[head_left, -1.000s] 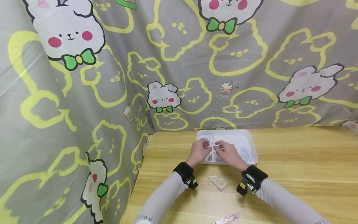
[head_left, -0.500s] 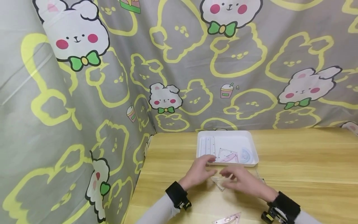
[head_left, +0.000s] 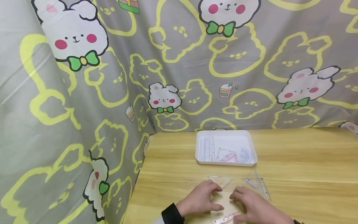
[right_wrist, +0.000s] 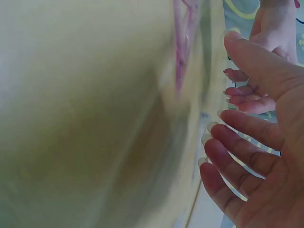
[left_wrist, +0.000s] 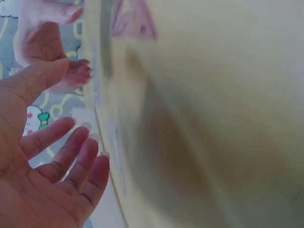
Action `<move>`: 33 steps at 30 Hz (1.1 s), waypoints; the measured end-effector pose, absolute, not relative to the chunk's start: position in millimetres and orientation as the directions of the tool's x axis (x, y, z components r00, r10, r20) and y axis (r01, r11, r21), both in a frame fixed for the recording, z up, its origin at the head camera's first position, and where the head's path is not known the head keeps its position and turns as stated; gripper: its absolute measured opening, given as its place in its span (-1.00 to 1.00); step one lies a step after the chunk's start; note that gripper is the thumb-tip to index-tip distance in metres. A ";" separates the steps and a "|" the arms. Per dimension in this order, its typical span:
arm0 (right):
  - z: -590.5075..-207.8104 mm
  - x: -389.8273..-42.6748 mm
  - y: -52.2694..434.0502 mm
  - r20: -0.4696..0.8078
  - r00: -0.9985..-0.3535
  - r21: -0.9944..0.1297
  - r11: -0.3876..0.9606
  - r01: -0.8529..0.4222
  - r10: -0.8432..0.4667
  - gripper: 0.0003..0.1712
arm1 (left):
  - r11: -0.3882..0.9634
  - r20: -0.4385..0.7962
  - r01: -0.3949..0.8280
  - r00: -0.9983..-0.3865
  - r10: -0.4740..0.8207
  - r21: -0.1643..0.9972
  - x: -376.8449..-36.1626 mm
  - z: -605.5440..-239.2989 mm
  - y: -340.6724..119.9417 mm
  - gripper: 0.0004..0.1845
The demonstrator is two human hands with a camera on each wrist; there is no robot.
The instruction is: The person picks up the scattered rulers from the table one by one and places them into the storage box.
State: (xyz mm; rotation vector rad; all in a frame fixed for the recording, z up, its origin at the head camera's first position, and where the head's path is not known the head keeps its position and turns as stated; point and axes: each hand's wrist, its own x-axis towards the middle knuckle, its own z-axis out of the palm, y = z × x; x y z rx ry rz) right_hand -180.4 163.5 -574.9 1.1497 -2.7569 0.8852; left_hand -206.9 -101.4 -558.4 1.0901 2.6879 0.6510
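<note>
Pink set square (head_left: 223, 219): flat on the table (head_left: 307, 168), low in the head view, between the two hands; its right end runs in behind the right thumb – touching or just near, I cannot tell.
Left hand (head_left: 199, 197): just left of and beyond the pink piece, fingers loosely bent and spread, thumb apart, holding nothing.
Right hand (head_left: 253, 203): on the other side, fingers relaxed and parted from the thumb, grip free as well.
Clear triangle (head_left: 224, 179): just beyond the left fingertips, partly hidden by them.
Right-side set squares (head_left: 261, 186): transparent, seemingly overlapping, beyond the right hand.
Since half a second ago: both hands have come down from the tray's near edge towards the pink set square, which lies much where it was; the right-side pieces now show more fully.
Tray (head_left: 226, 163): white, shallow, round-cornered, holding straight rulers (head_left: 207, 149), a blue-tinted protractor (head_left: 245, 155) and more set squares (head_left: 227, 154) (one of them pink).
Surfaces: yellowish wood grain below; grey cloth curtain (head_left: 193, 67), softly creased, with rabbit faces and yellow outlines behind.
</note>
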 end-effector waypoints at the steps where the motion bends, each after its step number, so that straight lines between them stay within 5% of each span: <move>1: -577.6 -178.7 163.6 0.241 -0.722 -0.490 0.561 -0.667 -0.648 -0.32 | 0.641 0.001 0.623 -0.718 0.696 0.449 -202.7 -559.7 -100.6 -0.43; 11: -606.4 -172.9 159.3 0.471 -0.564 -0.251 0.510 -0.823 -0.678 -0.38 | 0.672 -0.084 0.619 -0.707 0.702 0.406 -175.9 -573.9 -97.0 -0.49; 20: -614.9 -168.7 154.0 0.405 -0.622 -0.271 0.562 -0.782 -0.670 -0.47 | 0.734 0.001 0.657 -0.745 0.667 0.168 -161.6 -590.4 -86.0 -0.52; 33: -623.1 -164.4 151.6 0.418 -0.669 -0.311 0.595 -0.741 -0.615 -0.48 | 0.786 0.066 0.602 -0.798 0.599 0.139 -152.0 -604.6 -69.7 -0.61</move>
